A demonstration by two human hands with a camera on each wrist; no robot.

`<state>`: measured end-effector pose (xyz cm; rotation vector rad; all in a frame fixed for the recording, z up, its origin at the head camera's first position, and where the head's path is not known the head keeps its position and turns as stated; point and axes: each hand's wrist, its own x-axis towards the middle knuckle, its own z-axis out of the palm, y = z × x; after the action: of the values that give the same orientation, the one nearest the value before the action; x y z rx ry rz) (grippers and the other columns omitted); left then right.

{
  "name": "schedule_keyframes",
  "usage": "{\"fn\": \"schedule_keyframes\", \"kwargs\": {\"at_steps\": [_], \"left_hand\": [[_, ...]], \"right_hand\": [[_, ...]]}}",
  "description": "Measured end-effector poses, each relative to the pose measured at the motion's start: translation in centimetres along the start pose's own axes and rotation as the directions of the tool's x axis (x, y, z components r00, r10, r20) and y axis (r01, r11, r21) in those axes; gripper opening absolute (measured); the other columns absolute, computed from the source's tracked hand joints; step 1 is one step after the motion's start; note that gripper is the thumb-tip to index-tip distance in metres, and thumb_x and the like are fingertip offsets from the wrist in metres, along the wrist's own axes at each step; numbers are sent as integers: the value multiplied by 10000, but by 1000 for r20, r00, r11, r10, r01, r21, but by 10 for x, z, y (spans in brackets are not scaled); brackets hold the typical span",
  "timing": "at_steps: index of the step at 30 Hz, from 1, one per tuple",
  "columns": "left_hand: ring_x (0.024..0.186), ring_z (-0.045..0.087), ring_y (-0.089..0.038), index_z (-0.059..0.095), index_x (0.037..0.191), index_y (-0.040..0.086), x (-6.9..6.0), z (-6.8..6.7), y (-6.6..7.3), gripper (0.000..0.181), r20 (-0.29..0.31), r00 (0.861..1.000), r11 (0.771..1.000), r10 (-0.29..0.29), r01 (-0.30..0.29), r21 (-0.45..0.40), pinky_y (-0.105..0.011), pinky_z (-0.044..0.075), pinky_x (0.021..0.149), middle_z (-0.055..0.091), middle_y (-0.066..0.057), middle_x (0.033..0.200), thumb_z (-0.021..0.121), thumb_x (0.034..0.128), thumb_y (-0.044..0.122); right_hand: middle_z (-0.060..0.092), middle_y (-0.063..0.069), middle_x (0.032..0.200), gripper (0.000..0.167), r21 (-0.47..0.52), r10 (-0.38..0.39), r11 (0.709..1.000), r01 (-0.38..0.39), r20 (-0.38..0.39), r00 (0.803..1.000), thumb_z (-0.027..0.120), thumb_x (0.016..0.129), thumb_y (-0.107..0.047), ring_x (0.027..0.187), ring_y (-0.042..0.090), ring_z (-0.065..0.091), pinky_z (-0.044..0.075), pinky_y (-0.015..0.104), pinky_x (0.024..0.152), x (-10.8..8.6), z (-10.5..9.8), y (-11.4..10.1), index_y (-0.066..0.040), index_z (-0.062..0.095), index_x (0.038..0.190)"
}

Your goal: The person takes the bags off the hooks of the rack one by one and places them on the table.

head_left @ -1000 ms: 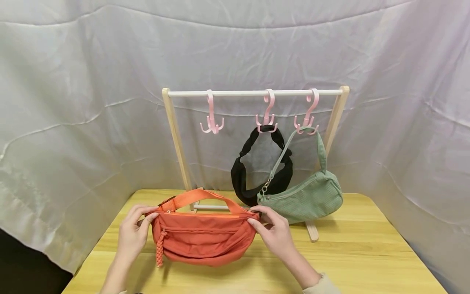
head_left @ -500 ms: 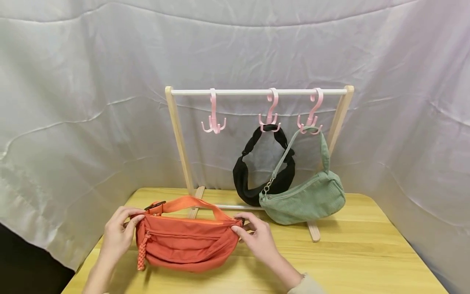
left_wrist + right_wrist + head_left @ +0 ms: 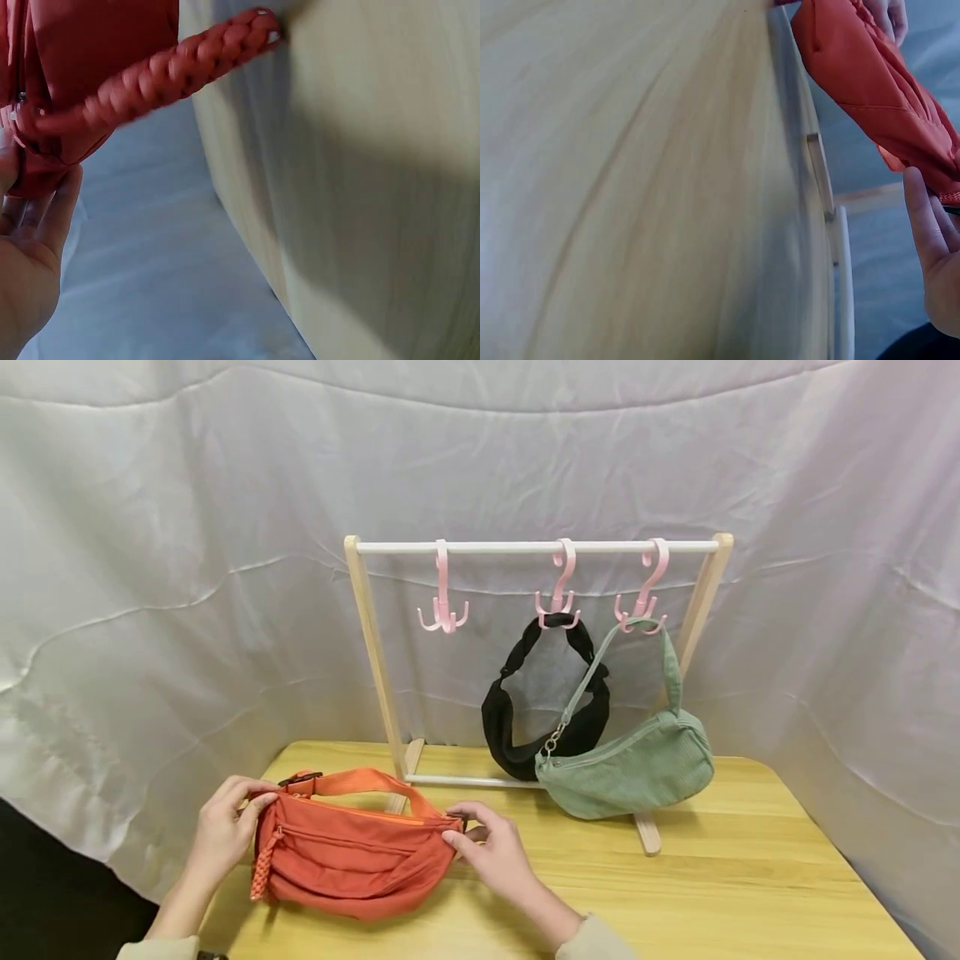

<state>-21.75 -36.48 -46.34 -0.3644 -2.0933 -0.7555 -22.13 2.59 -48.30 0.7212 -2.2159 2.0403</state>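
An orange-red waist bag (image 3: 352, 856) is held upright by both hands at the table's left front, its strap (image 3: 367, 781) arching above the zipper. My left hand (image 3: 228, 827) pinches its left top corner between thumb and fingers. With thumb and fingers, my right hand (image 3: 491, 852) pinches the opposite top corner. From the bag's left end hangs a braided zipper pull (image 3: 172, 79), large in the left wrist view. The right wrist view shows the bag's underside (image 3: 870, 82) with the fingers of my right hand (image 3: 937, 255) at its end.
Behind stands a rack with a white top bar (image 3: 495, 547) and wooden legs. Three pink hooks hang from it. The left hook (image 3: 444, 602) carries nothing; a black bag (image 3: 498, 727) and a green corduroy bag (image 3: 637, 768) hang on the others. Grey fabric (image 3: 187, 527) surrounds the wooden table (image 3: 720, 877).
Both hands have carried the waist bag leftward, away from the green bag. The view has shifted slightly, so the rack sits a little further right. The hanging bags keep their places.
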Motion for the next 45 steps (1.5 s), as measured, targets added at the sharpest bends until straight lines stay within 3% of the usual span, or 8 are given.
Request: {"fn": "schedule_keyframes", "kwargs": {"at_steps": [8,14,18,22,27,34,40,45], "left_hand": [[851,505,91,747,929,20,-3,-10,-19,220,64,995,993,-73,66,98,-95,404,712,657,-85,907,793,800,-152],[852,506,80,748,916,21,-6,-14,-33,172,93,986,983,-135,122,140,-89,394,747,665,-95,909,794,825,-119],[815,494,47,747,929,12,-9,-17,-38,121,105,977,972,-186,168,166,-169,392,713,657,-95,913,785,859,-79],[814,478,62,754,938,20,-14,-23,-39,97,110,967,960,-228,205,188,-196,386,700,660,-101,930,774,882,-57],[803,504,29,759,928,41,-22,-33,-43,115,132,961,952,-244,211,221,-188,384,687,670,-117,932,775,876,-61],[812,547,13,760,915,60,-34,-46,-48,130,192,942,935,-276,217,279,-209,403,693,687,-106,932,779,864,-58],[812,587,-29,766,916,72,-37,-51,-55,123,203,936,928,-287,219,301,-213,412,697,701,-113,934,778,869,-41],[801,575,-5,772,930,68,-41,-54,-61,108,217,919,914,-328,251,318,-210,409,675,707,-137,950,775,879,-27]], "right_hand": [[692,198,1215,312,52,55,997,-58,54,997,732,960,-41,689,346,727,621,477,618,9,22,13,-50,685,1269],[689,147,1184,338,64,112,991,-116,59,992,710,963,4,671,263,721,619,470,618,18,35,21,-92,681,1286],[698,139,1167,327,71,123,989,-127,62,990,711,959,14,676,242,719,621,464,616,23,42,25,-74,683,1273],[719,142,1154,306,57,122,990,-126,73,990,725,946,20,678,283,723,619,452,596,27,48,28,-40,691,1245],[744,105,1103,289,-3,147,989,-147,89,985,747,922,24,685,315,735,611,383,555,30,55,32,-44,710,1200],[759,56,1047,229,-31,197,980,-195,165,966,755,902,44,681,178,725,618,301,618,26,65,39,-43,702,1107],[762,66,1029,180,-116,171,982,-150,204,964,778,906,-11,675,79,689,578,224,630,30,70,39,-59,696,1059],[777,77,1033,182,-208,146,973,-97,235,961,806,895,-65,668,20,653,537,199,667,28,74,38,-94,696,1037]]}}
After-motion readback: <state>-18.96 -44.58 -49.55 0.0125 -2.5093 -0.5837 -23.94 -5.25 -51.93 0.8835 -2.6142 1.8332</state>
